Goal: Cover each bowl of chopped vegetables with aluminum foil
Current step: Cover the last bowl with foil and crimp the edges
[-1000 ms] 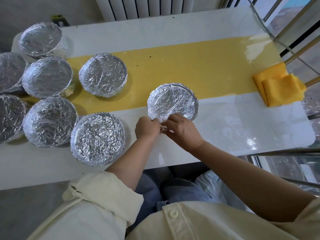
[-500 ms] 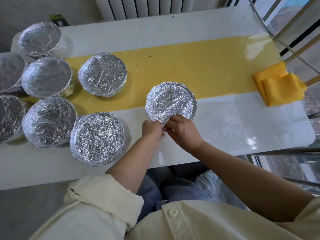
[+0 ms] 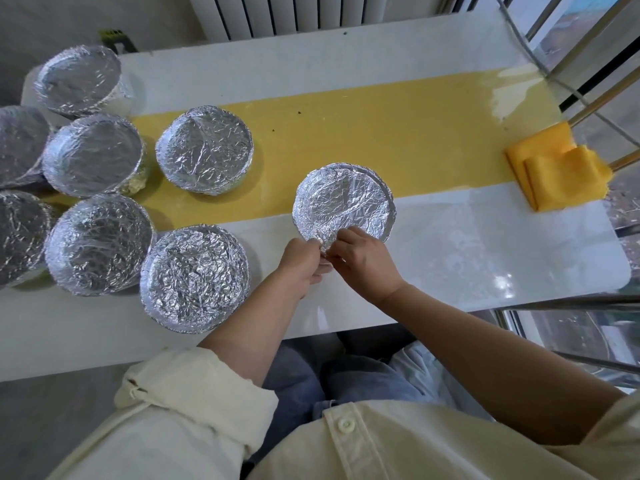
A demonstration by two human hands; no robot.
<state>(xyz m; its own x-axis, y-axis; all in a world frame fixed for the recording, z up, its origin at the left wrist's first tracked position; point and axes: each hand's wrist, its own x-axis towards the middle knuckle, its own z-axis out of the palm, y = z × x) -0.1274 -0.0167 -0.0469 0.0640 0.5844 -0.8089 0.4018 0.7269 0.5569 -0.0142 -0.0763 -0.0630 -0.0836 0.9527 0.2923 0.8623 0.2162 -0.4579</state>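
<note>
Crimping goes on much as a second ago: our left hand and right hand still pinch the foil flap at the near rim of the last bowl, which sits right of the covered bowls. We judge the task nearly finished. We find no readable labels or writing.

A home kitchen or dining corner, by the look of it: a white table with a yellow stripe, a ribbed radiator at 12 o'clock, metal window rails along 3 o'clock, a folded yellow cloth, and bowls under foil at 9 o'clock.
</note>
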